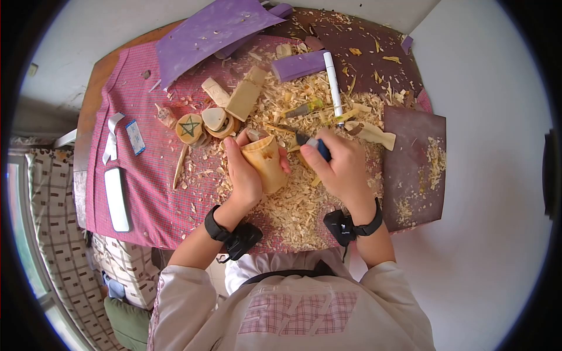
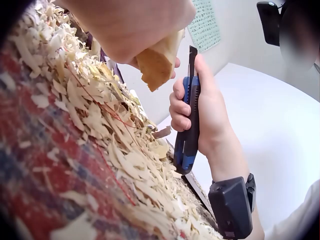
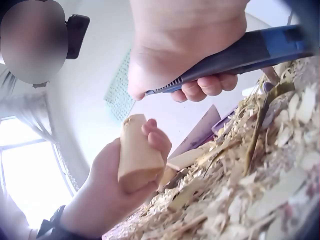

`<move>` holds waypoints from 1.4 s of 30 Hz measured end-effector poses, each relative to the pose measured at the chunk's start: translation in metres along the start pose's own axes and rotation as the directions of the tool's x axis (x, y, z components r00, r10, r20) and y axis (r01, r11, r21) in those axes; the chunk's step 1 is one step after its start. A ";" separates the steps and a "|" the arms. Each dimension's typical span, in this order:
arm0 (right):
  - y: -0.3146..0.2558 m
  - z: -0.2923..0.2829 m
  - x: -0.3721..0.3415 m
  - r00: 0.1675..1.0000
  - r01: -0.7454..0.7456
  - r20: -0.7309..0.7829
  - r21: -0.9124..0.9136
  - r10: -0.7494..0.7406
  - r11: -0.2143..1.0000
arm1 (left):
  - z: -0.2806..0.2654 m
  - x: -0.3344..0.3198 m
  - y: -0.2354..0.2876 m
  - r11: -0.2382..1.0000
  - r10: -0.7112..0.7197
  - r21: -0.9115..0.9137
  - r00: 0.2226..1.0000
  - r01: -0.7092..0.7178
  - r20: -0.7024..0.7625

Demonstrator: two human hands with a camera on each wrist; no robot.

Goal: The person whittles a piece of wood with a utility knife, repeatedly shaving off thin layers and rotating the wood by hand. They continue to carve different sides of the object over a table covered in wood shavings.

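Observation:
My left hand (image 1: 246, 175) grips a pale carved block of wood (image 1: 266, 164), fingers wrapped round its far side and thumb along the near one. In the right wrist view the block (image 3: 140, 152) shows a smooth side and a flat cut end. My right hand (image 1: 342, 164) holds a blue and black utility knife (image 2: 189, 115), its thumb laid along the handle toward the blade. The dark blade (image 2: 192, 55) is out and stands a short gap from the wood. Both hands are over a heap of wood shavings (image 1: 298, 210) on the table.
Behind the left hand lie a round piece with a drawn star (image 1: 189, 128) and several wood blocks (image 1: 246, 93). A white marker (image 1: 332, 85), purple sheets (image 1: 216, 35) and a brown board (image 1: 413, 169) surround the shavings. A phone (image 1: 118, 199) rests on the red checked cloth (image 1: 152, 193) at left.

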State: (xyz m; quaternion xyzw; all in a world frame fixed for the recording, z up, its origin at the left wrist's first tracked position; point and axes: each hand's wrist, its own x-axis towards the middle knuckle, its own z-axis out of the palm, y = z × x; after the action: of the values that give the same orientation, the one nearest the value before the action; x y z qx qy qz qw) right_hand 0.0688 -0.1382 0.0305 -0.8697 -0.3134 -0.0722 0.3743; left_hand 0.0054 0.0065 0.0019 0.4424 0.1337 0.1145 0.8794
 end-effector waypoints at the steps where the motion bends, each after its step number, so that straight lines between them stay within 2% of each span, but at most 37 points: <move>1: -0.002 0.003 -0.001 0.997 0.079 0.020 0.005 -0.079 0.997 | -0.001 0.000 -0.001 1.000 -0.001 0.000 1.000 0.001 0.001; 3: -0.007 0.007 -0.004 0.994 0.103 0.037 0.028 -0.104 0.994 | -0.004 0.001 -0.006 0.982 0.061 0.187 0.987 -0.032 -0.150; 6: -0.013 0.009 -0.006 0.986 0.133 0.095 0.046 -0.137 0.990 | -0.007 0.001 -0.011 0.986 0.075 0.153 0.994 -0.061 -0.082; 10: -0.009 0.013 -0.005 0.990 0.115 0.078 0.029 -0.117 0.993 | -0.013 -0.001 -0.012 0.966 0.127 0.242 0.984 -0.094 -0.126; 11: -0.003 0.012 -0.001 0.996 0.009 0.089 -0.056 -0.004 0.998 | -0.014 -0.004 -0.009 0.994 0.081 0.072 0.995 -0.085 0.056; 12: 0.001 0.010 0.001 0.990 -0.098 0.089 -0.143 0.112 0.985 | -0.013 -0.006 -0.007 0.995 0.062 -0.094 0.968 -0.040 0.243; 13: 0.003 0.006 0.003 0.990 -0.104 0.083 -0.145 0.116 0.984 | -0.012 -0.006 -0.006 0.995 0.058 -0.093 0.966 -0.036 0.250; 15: 0.004 -0.001 0.005 0.996 -0.079 0.028 -0.120 0.083 0.990 | -0.009 -0.006 -0.004 0.999 0.016 -0.051 0.980 -0.006 0.198; 16: 0.003 0.001 0.003 1.000 -0.020 0.008 -0.037 0.020 0.999 | -0.005 -0.006 -0.003 0.999 0.018 -0.053 0.980 -0.008 0.197; 17: -0.001 0.002 0.001 1.000 -0.018 0.009 -0.035 0.019 0.999 | 0.000 -0.006 -0.001 1.000 0.016 0.021 0.996 -0.018 0.089; 18: -0.006 0.004 -0.001 0.998 0.059 0.035 0.020 -0.060 0.998 | 0.002 -0.006 0.001 0.995 0.022 0.096 1.000 -0.020 -0.019; 19: -0.010 0.006 -0.004 0.989 0.135 0.055 0.076 -0.139 0.988 | 0.000 -0.005 0.000 0.995 0.022 0.099 1.000 -0.020 -0.020; 20: -0.014 0.007 -0.006 0.985 0.136 0.099 0.041 -0.139 0.990 | -0.003 -0.004 -0.003 0.993 0.033 0.110 0.999 -0.029 -0.039; 28: -0.015 0.012 -0.009 0.987 0.111 0.120 0.005 -0.111 0.994 | -0.011 -0.003 -0.012 0.975 0.109 0.205 0.990 -0.090 -0.086; 30: -0.016 0.013 -0.010 0.988 0.101 0.120 -0.008 -0.100 0.995 | -0.007 -0.003 -0.011 0.993 0.056 0.111 0.989 -0.041 -0.139; 37: -0.021 0.014 -0.012 0.996 0.081 0.052 -0.041 -0.078 0.996 | -0.003 -0.003 -0.009 0.996 0.073 0.064 0.969 -0.060 -0.237; 39: -0.013 0.011 -0.006 0.995 0.094 0.024 -0.045 -0.093 0.995 | -0.001 -0.009 -0.001 0.996 0.085 -0.012 0.996 -0.086 -0.016; 40: 0.000 0.003 0.001 0.996 -0.085 0.004 -0.159 0.087 0.984 | 0.000 -0.012 0.002 0.996 0.086 -0.011 0.996 -0.087 -0.015; 41: 0.009 -0.002 0.006 0.962 -0.270 -0.044 -0.267 0.268 0.925 | 0.001 -0.015 0.005 0.999 0.039 0.022 0.997 -0.041 0.060; 42: 0.011 -0.007 0.008 0.960 -0.280 -0.056 -0.272 0.275 0.921 | 0.002 -0.014 0.007 0.998 -0.010 0.055 0.990 0.003 0.138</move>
State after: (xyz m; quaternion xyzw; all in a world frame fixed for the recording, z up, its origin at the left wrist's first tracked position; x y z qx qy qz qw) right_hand 0.0823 -0.1450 0.0311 -0.9485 -0.1708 -0.0691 0.2578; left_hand -0.0076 0.0044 0.0102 0.4727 0.0771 0.0769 0.8745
